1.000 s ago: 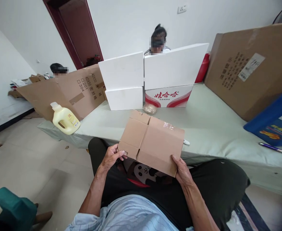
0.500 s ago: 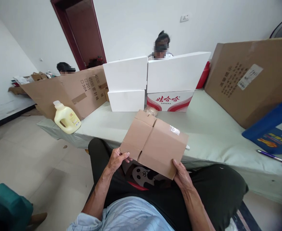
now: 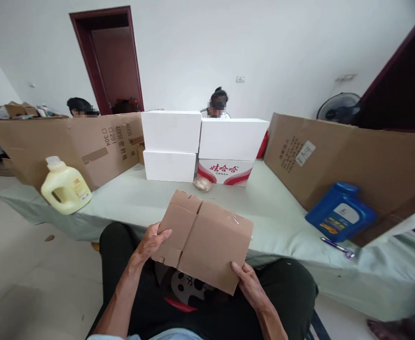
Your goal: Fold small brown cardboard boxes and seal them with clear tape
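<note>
A flattened brown cardboard box (image 3: 211,241) is held tilted above my lap, its far end over the table edge. A fold line with slots crosses it, and a shiny strip of clear tape lies near its far right corner. My left hand (image 3: 152,243) grips its left edge, thumb on top. On the near right corner, my right hand (image 3: 248,281) is closed with the thumb on the upper face; the fingers underneath are hidden. Just beyond the cardboard, a small clear-wrapped bundle (image 3: 203,184) rests on the table in front of the white boxes (image 3: 170,165).
The table has a pale green cloth (image 3: 122,203). A yellow jug (image 3: 65,186) stands left, and a blue jug (image 3: 340,212) and purple pen (image 3: 337,246) lie right. Large cardboard panels (image 3: 111,151) flank both sides. Two people sit beyond; a fan (image 3: 338,106) stands behind.
My view has swung to the right and up, so the table things appear shifted left and lower. Both hands still hold the cardboard, with nearly the same grip.
</note>
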Demonstrator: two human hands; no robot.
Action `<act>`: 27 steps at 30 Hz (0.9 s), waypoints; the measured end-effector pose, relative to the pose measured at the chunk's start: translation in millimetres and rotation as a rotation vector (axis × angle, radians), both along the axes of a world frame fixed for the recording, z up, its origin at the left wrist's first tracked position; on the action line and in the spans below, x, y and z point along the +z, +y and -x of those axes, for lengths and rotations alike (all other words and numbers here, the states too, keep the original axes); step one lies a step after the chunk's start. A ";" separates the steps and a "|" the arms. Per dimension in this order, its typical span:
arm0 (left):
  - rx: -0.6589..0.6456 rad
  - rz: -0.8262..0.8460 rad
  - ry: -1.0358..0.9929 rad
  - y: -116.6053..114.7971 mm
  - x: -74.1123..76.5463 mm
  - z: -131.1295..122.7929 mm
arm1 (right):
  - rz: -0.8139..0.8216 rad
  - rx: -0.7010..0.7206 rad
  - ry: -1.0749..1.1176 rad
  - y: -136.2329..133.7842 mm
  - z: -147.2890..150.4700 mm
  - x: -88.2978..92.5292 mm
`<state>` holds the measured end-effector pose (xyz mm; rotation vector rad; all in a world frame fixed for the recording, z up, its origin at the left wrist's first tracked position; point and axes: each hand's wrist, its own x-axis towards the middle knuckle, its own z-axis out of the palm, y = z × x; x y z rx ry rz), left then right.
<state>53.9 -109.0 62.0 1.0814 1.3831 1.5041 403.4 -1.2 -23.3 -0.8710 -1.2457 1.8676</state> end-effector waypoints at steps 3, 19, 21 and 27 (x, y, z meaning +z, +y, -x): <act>0.000 0.015 -0.033 -7.2 -13.5 2.4 | -0.113 0.086 -0.090 -4.0 -13.7 6.9; 0.204 0.076 -0.204 -53.0 -9.1 42.6 | -0.236 0.462 -0.262 -34.2 5.6 29.7; 0.210 0.071 -0.227 -54.4 -12.1 43.2 | -0.254 0.472 -0.273 -34.0 6.0 22.7; 0.243 0.043 -0.229 -53.9 -26.7 44.7 | -0.257 0.510 -0.296 -39.8 5.9 20.6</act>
